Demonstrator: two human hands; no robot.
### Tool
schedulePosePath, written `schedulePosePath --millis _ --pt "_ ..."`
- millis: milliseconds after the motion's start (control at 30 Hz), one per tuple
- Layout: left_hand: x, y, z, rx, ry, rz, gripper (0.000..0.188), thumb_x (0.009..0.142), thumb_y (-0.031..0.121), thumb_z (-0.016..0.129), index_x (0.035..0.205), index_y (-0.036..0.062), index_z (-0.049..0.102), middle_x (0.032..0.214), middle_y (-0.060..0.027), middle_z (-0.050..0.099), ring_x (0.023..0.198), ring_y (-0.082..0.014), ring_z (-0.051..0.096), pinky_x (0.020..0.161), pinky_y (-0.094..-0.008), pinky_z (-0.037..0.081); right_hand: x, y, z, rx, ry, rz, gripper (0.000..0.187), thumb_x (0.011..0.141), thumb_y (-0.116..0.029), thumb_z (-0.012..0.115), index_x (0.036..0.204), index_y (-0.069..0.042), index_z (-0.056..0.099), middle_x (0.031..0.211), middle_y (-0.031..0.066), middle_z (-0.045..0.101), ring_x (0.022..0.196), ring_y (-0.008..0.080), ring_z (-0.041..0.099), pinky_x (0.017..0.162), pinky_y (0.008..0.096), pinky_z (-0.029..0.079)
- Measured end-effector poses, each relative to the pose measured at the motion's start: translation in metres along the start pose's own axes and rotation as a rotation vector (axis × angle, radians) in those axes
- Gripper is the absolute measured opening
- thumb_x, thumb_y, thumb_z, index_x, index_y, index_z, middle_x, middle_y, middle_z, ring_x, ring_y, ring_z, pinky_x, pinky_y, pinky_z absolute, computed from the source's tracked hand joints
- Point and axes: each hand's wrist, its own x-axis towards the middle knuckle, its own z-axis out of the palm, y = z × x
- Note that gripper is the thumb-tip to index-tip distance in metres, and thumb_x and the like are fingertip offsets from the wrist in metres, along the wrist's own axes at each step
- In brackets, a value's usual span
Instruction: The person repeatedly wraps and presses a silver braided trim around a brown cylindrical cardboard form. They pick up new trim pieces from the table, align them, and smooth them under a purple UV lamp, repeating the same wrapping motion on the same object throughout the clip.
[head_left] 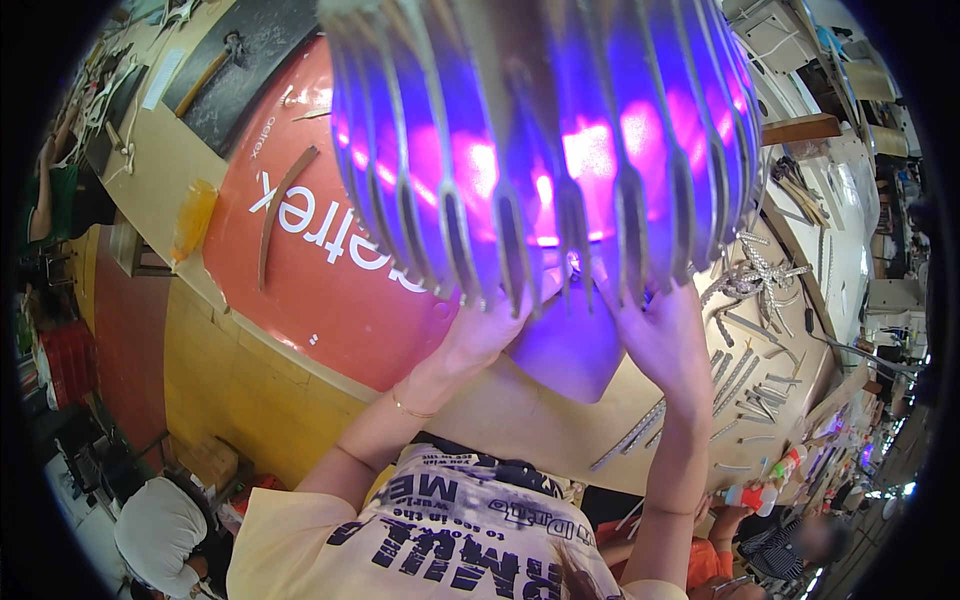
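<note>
A finned metal lamp (545, 150) glowing purple fills the top middle of the head view and covers most of my fingers. Just under its lower rim, my left hand (482, 328) and my right hand (660, 325) come close together. Their fingers look closed towards each other around something small, lit purple, which the fins hide. Between my wrists shows a smooth purple-lit patch (568, 350); whether it is a sheet or light on the table I cannot tell.
A red mat (330, 310) lies left, bearing a thin curved strip (275, 225). Farther left are a yellow bottle (193, 222) and a hammer (205, 75) on a black slab. Braided pieces (760, 275) and several metallic strips (765, 400) lie right. Other people work nearby.
</note>
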Motion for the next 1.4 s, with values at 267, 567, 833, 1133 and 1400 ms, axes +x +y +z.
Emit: schedulePosePath --millis 267,567,833,1133,1400 --pt "-0.001 0.000 0.002 0.126 0.007 0.134 0.018 0.094 0.001 0.059 0.107 -0.0033 0.070 0.099 -0.0054 0.068 0.084 -0.0082 0.060 0.074 -0.0231 0.048 -0.002 0.004 -0.001 0.030 -0.013 0.031 0.022 0.092 -0.024 0.064 0.092 -0.002 0.070 0.070 0.0111 0.067 0.059 0.0201 0.063 0.060 0.0326 0.048" --pt "-0.001 0.007 0.012 -0.094 0.092 0.030 0.017 0.093 0.001 0.059 0.103 -0.0022 0.072 0.093 -0.0066 0.070 0.080 -0.0089 0.059 0.070 -0.0242 0.047 -0.005 0.007 0.003 0.061 0.007 0.037 0.023 0.093 -0.025 0.063 0.094 -0.003 0.069 0.070 0.0108 0.066 0.059 0.0208 0.063 0.060 0.0338 0.048" --pt "-0.003 0.012 0.012 -0.278 0.098 -0.068 0.017 0.092 0.004 0.060 0.103 -0.0014 0.072 0.094 -0.0064 0.070 0.082 -0.0103 0.059 0.074 -0.0261 0.046 -0.008 0.002 0.007 -0.075 0.045 0.036 0.023 0.093 -0.026 0.062 0.092 -0.005 0.069 0.066 0.0136 0.065 0.058 0.0275 0.064 0.059 0.0376 0.048" --pt "0.005 0.014 0.014 -0.332 0.086 -0.011 0.012 0.095 0.010 0.062 0.098 0.0007 0.070 0.083 -0.0015 0.066 0.073 -0.0060 0.055 0.067 -0.0214 0.043 -0.003 -0.001 0.006 -0.132 0.039 0.060 0.022 0.091 -0.026 0.064 0.089 -0.005 0.070 0.066 0.0146 0.066 0.061 0.0297 0.066 0.060 0.0395 0.048" --pt "0.010 0.020 0.019 -0.220 0.168 -0.036 0.014 0.095 0.013 0.064 0.090 0.0013 0.070 0.076 0.0024 0.064 0.065 -0.0018 0.051 0.058 -0.0184 0.040 0.006 0.017 0.009 0.062 0.030 -0.023 0.028 0.087 -0.013 0.067 0.109 -0.001 0.054 0.062 0.0102 0.062 0.054 0.0211 0.060 0.055 0.0327 0.045"
